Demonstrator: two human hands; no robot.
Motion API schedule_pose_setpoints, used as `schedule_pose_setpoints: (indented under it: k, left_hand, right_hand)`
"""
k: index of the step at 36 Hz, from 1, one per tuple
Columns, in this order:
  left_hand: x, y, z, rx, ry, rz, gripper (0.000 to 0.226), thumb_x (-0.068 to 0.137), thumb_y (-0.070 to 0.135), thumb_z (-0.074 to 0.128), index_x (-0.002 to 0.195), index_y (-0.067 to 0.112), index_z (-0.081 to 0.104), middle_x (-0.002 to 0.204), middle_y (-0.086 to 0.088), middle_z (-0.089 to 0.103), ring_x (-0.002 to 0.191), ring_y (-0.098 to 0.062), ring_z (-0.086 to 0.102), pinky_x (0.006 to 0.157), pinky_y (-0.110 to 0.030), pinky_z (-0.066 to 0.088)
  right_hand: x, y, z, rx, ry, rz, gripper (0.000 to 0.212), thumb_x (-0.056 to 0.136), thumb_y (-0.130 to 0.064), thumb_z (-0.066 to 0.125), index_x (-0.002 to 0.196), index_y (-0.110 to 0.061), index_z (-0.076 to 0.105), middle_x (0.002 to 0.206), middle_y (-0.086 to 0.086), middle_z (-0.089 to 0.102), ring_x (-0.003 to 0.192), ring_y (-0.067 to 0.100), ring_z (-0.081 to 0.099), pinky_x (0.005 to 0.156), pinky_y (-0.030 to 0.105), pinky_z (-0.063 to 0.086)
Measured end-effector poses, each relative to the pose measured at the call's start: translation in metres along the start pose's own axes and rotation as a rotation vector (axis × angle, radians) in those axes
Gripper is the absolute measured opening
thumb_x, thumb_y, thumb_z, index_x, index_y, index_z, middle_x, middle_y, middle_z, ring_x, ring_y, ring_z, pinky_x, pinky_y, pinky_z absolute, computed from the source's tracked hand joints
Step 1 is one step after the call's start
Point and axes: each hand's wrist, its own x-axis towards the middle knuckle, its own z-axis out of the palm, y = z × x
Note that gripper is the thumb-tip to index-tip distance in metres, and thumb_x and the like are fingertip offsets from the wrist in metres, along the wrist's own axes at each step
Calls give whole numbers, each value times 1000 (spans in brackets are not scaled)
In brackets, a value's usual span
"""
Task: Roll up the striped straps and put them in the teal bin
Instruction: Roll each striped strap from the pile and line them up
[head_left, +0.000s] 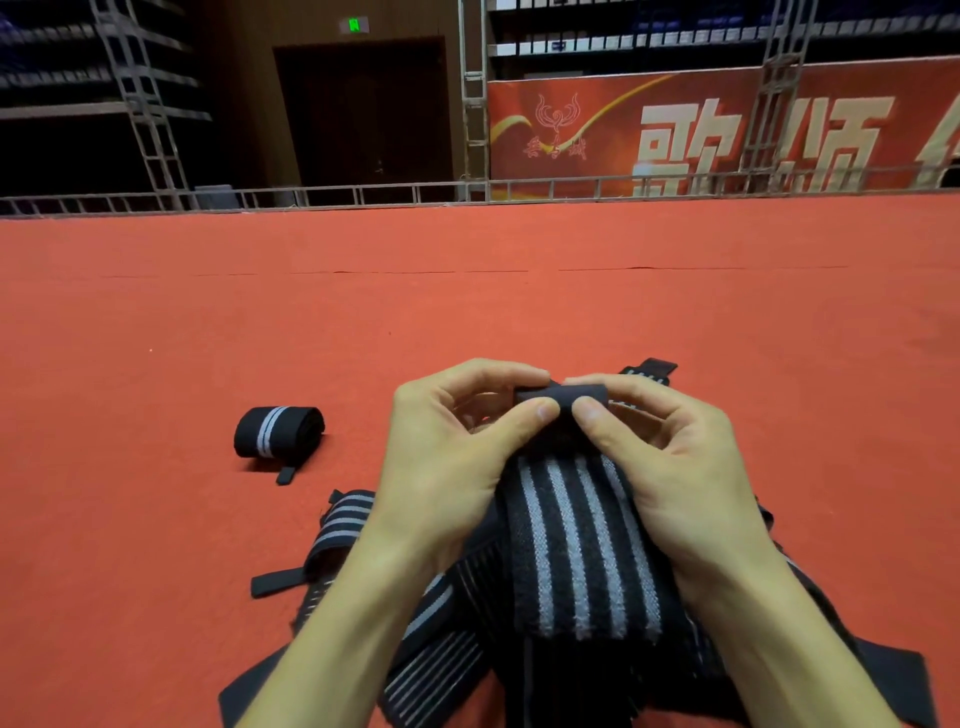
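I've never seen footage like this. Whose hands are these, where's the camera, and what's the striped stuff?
No machine here: a person wears a camera on the head, so this single picture looks down at their own hands. The left hand and right hand both pinch the dark end of a striped strap, apparently starting a roll. One rolled strap lies on the red carpet to the left. More loose straps lie piled under the hands.

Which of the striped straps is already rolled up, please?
The rolled strap lying alone on the red carpet, to the left of the left hand; the other straps are loose.
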Motion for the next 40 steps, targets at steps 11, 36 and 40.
schedule_pose_setpoints:
  k: [11, 36, 40]
  left_hand:
    - [-2, 4, -5, 176, -124, -15, 12, 91, 7, 66, 93, 19, 67, 89, 1, 72, 68, -26, 63, 60, -54, 54]
    - [3, -5, -8, 115, -170, 184, 27, 70, -6, 74, 78, 18, 66, 95, 6, 67, 99, -13, 66, 77, -22, 52]
    - [2, -1, -12, 78, -192, 32, 33, 69, -5, 78, 89, 18, 64, 101, 5, 68, 96, -16, 67, 79, -32, 58]
  right_hand:
    - [-1, -3, 0, -89, 23, -117, 21, 88, 1, 65, 92, -18, 74, 87, -5, 77, 84, 8, 72, 73, 18, 54]
    - [0, -3, -2, -11, -24, -56, 23, 69, -24, 75, 92, -21, 77, 92, 2, 77, 87, 19, 74, 78, 34, 59]
    - [0, -5, -3, -2, -28, -53, 26, 66, -20, 76, 92, -20, 77, 90, 3, 77, 82, 18, 74, 71, 27, 58]
